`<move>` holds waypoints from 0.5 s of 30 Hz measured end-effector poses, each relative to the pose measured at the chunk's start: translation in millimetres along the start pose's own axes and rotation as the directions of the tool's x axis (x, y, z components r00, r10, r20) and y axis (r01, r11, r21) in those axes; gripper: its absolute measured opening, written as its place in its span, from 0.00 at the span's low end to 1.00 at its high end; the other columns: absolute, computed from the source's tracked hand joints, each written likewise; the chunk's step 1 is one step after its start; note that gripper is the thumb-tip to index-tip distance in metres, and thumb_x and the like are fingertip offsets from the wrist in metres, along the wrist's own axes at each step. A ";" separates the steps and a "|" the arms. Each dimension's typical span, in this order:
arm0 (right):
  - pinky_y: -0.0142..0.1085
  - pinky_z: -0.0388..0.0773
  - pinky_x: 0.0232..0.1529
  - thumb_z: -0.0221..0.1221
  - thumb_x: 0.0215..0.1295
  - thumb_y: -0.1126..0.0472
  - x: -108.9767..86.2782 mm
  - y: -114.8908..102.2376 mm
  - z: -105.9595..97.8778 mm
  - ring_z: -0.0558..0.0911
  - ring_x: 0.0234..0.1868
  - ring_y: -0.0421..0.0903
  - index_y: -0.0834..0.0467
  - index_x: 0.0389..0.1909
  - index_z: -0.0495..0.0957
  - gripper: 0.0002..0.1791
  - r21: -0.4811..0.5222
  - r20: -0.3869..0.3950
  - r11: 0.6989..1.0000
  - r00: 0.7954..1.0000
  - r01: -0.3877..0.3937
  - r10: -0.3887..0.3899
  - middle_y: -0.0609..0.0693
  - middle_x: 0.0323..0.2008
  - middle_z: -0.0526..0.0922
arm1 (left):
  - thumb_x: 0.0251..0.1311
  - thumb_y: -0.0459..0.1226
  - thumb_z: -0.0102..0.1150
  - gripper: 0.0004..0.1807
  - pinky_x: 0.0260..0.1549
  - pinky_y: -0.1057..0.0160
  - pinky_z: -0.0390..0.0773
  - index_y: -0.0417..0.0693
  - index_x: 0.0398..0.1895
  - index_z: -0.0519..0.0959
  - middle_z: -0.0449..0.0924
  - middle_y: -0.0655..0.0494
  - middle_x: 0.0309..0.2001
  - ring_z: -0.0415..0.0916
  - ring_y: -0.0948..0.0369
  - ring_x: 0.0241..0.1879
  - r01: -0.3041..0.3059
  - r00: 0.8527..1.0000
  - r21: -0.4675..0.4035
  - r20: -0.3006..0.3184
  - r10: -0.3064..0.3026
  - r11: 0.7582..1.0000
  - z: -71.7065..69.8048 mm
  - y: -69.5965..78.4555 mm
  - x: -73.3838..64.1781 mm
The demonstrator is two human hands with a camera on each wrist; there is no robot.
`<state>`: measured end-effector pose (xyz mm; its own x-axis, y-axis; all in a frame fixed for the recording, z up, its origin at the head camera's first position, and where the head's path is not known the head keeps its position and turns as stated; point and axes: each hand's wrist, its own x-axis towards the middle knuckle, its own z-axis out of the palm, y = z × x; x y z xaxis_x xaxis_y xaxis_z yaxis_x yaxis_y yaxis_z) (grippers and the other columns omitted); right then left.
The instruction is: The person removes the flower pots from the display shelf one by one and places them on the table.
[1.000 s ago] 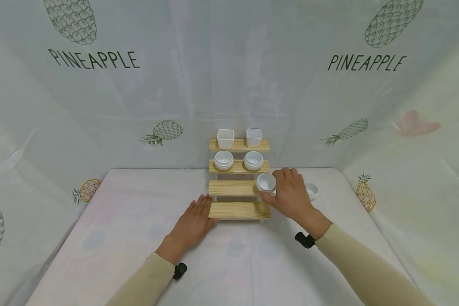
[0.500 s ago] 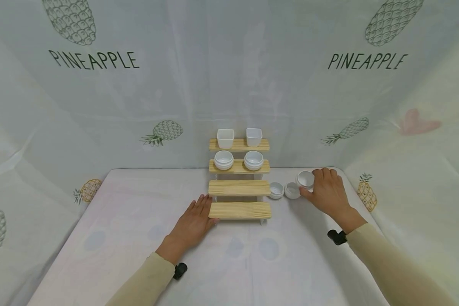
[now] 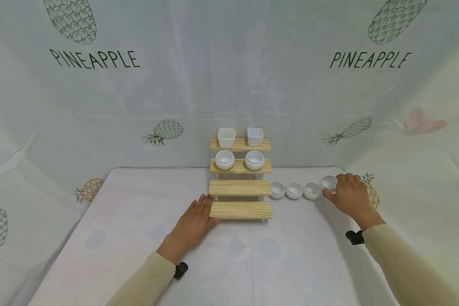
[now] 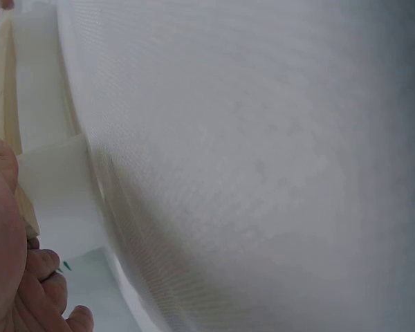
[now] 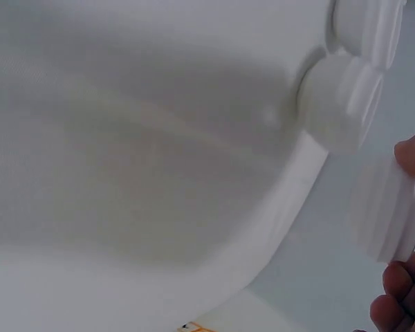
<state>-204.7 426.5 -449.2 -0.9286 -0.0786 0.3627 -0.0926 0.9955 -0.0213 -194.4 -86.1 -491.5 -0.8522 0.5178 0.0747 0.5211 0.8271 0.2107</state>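
A wooden tiered stand [image 3: 240,188] has four-sided white cups [image 3: 226,138] on its top step and round white bowls [image 3: 224,160] one step lower. My left hand [image 3: 193,223] rests against the left end of the lower steps, fingers straight along it, thumb at the front corner. In the left wrist view the thumb touches the wooden board [image 4: 7,104]. My right hand [image 3: 352,195] pinches a round white bowl [image 3: 328,183] by its side, off the table in the right wrist view. Three similar bowls [image 3: 294,190] stand in a row between the stand and this hand.
A pale patterned cloth [image 3: 252,263] covers the table. Behind and at the sides hangs a sheet [image 3: 229,76] printed with pineapples. The table's back edge runs close behind the row of bowls.
My right hand has moved right with the bowl, from beside the stand's third step past the row, uncovering the three bowls on the table. My left hand stays in place.
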 end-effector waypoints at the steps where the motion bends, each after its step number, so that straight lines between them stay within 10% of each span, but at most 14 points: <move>1: 0.58 0.71 0.37 0.69 0.64 0.48 -0.6 2.5 0.2 0.71 0.41 0.69 0.81 0.50 0.71 0.37 -0.002 0.008 1.000 1.000 -0.005 0.005 0.72 0.38 0.73 | 0.81 0.57 0.46 0.45 0.82 0.44 0.54 0.34 0.84 0.50 0.52 0.39 0.84 0.47 0.45 0.84 0.001 1.000 0.000 0.001 -0.001 1.000 -0.4 0.2 -0.2; 15: 0.54 0.69 0.35 0.64 0.72 0.45 -3.0 12.8 9.4 0.68 0.37 0.65 0.77 0.39 0.68 0.34 -0.009 0.183 0.997 0.980 -0.082 0.082 0.67 0.33 0.70 | 0.81 0.56 0.47 0.44 0.82 0.44 0.53 0.34 0.84 0.50 0.52 0.39 0.84 0.46 0.46 0.85 0.004 1.000 -0.008 0.011 -0.004 1.000 1.1 -0.7 0.7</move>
<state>-206.4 439.0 -459.3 -0.9831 -0.0049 0.1833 -0.0129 0.9990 -0.0424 -195.2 -86.0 -492.6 -0.8537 0.5170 0.0631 0.5172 0.8274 0.2189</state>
